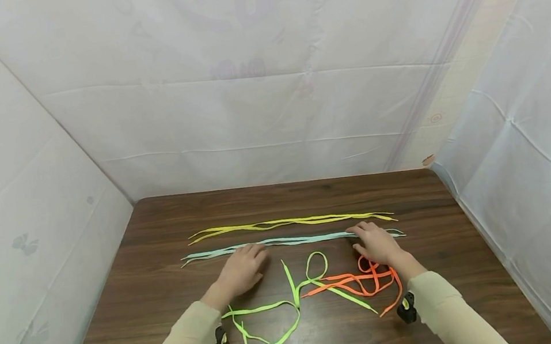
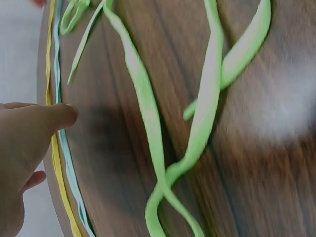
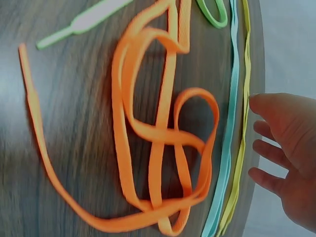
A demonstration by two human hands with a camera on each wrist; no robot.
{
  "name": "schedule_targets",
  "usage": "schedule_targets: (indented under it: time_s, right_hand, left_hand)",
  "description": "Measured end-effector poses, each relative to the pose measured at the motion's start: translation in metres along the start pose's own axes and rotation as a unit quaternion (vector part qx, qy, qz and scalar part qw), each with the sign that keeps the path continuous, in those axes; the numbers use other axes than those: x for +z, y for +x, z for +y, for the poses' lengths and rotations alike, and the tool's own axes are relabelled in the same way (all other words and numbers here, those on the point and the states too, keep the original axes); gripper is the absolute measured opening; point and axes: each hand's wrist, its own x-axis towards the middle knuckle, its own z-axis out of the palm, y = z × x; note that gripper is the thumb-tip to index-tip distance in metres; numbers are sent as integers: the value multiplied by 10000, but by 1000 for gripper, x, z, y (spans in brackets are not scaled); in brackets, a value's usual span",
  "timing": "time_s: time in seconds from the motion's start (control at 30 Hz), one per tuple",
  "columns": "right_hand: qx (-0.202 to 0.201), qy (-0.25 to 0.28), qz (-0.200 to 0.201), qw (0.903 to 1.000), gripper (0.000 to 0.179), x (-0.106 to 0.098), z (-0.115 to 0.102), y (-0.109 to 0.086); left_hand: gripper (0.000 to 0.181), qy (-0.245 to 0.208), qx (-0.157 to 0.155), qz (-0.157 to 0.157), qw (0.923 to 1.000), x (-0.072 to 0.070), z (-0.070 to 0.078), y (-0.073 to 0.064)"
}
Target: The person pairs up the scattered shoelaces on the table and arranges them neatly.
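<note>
Light blue shoelaces (image 1: 295, 241) lie stretched across the table, roughly parallel to yellow shoelaces (image 1: 282, 221) behind them. My left hand (image 1: 243, 269) is over the left part of the blue laces, thumb extended in the left wrist view; some of its fingers are hidden there. Toward the right end of the same laces is my right hand (image 1: 378, 244), its fingers loosely spread and holding nothing in the right wrist view. A neon green shoelace (image 2: 145, 103) lies in loose curves nearer the body. Beside it an orange shoelace (image 3: 158, 177) is looped in a loose tangle, just below the right hand.
The dark wood-grain tabletop (image 1: 141, 306) has rounded back corners. White sheeting (image 1: 247, 112) hangs behind it and along both sides. Black wrist cameras (image 1: 407, 308) sit at the cuffs. One end of the orange lace crosses the green one.
</note>
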Motion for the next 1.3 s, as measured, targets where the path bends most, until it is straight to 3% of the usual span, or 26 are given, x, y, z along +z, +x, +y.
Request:
schedule_targets:
  time_s: [0.27,0.43,0.63,0.87,1.3]
  right_hand:
    - [-599,33,199,9980,44,12,-19,7]
    - [-932,-49,242,9953,45,20,-28,10]
    - [-888,105,-64,9960,45,22,-38,14]
    - [-743,128,-115,9971,41,28,-55,20]
    - [-491,-308,197,9981,31,41,-74,25]
  left_hand:
    - [65,289,591,-579,9962,3,26,11]
    - [59,561,805,-975,9904,3,38,16]
    - [37,749,1012,-796,9888,5,47,21]
    - [9,820,928,-440,9913,4,50,25]
    - [4,675,497,-794,9933,1,50,25]
